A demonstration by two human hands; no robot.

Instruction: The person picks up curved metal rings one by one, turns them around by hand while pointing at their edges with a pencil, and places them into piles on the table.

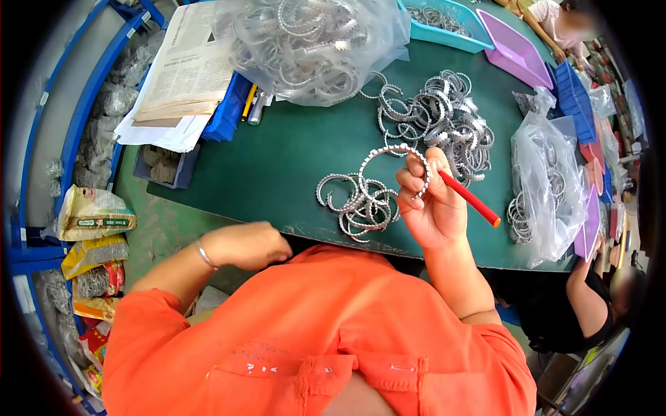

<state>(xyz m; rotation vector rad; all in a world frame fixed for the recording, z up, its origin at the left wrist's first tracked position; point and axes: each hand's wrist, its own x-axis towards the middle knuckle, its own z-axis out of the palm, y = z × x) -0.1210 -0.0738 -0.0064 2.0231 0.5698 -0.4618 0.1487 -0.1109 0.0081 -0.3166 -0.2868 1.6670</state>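
My right hand [440,211] is raised over the table's near side, its fingers closed on an open silver bangle [368,157] set with pale stones. The same hand also grips a red pen [475,201] that points down to the right. Just left of that hand lies a small group of silver bangles [357,208]. Behind it spreads a larger heap of bangles [451,114]. My left hand [253,246] is curled by the table's front edge, back upward; its fingertips are mostly hidden, so I cannot make out anything inside it.
A clear bag of bangles [312,48] rests at the back of the green table [277,166]. Papers [180,76] lie over a blue bin at left. A teal tray [451,38], purple tray [513,48] and plastic bag [548,187] stand right. Two other people sit nearby.
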